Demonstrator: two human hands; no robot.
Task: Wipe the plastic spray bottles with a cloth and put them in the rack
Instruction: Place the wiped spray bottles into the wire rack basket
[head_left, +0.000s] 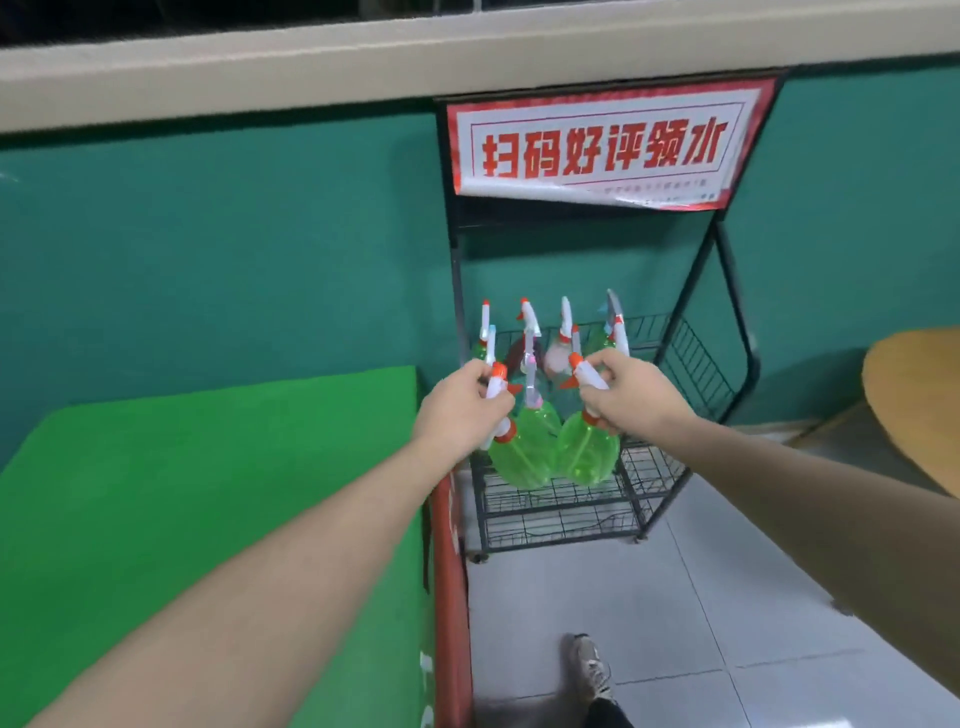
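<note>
While hanging below each grip, two green bottles (524, 452) over the rack (566, 499), seemingly apart from it

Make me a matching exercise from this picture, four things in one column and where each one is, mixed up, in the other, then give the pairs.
1. black wire rack
2. red-and-white paper sign
3. bright green mat
4. grey sneaker

A. on the pale floor tiles, bottom
B. standing against the teal wall
C. fixed across the rack's top
D. left of the rack

Pairs: 1-B, 2-C, 3-D, 4-A

Bottles (563, 338) in rack (691, 364); table (156, 493) left
</note>
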